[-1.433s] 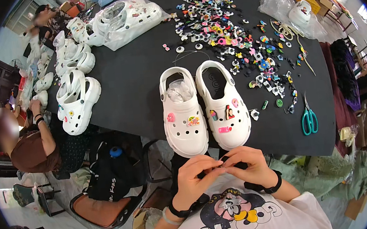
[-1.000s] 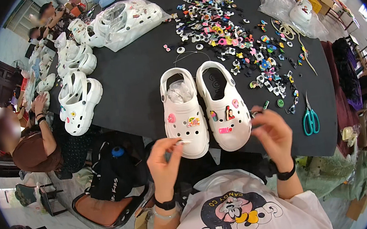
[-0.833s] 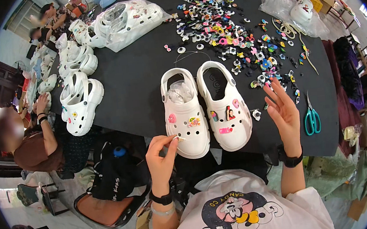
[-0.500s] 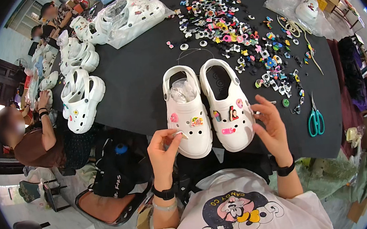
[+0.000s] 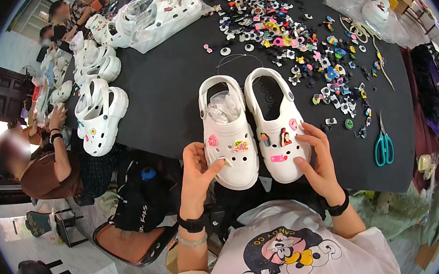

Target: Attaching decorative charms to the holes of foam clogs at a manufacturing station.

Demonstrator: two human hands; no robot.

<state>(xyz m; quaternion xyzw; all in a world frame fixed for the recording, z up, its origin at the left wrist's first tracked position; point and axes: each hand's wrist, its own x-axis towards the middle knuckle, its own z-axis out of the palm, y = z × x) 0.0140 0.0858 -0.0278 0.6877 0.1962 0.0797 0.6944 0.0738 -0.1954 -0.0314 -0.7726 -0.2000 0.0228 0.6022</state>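
Two white clogs [image 5: 235, 159] stand side by side at the table's near edge, heel straps away from me. The left clog has plastic stuffing [image 5: 223, 109] in its opening. Pink and colourful shoe charms sit on both uppers, among them a doll-like charm [image 5: 285, 137] on the right clog. My left hand [image 5: 194, 174] is closed on the left clog's outer side, thumb pressing a small pale charm [image 5: 227, 162] against the upper. My right hand [image 5: 317, 164] grips the right clog's outer side, thumb on the toe and fingers bent above it.
A big spread of loose shoe charms [image 5: 272, 24] covers the table's far middle and right. Teal-handled scissors [image 5: 383, 146] lie right. More white clogs [image 5: 101, 117], some in clear plastic [image 5: 164, 17], line the left, where other people sit. A cord [image 5: 360, 28] lies far right.
My left thumb has moved from pinching the charm to pressing it on the left clog. My right hand has come in from beside the right clog onto it. The view has shifted slightly.
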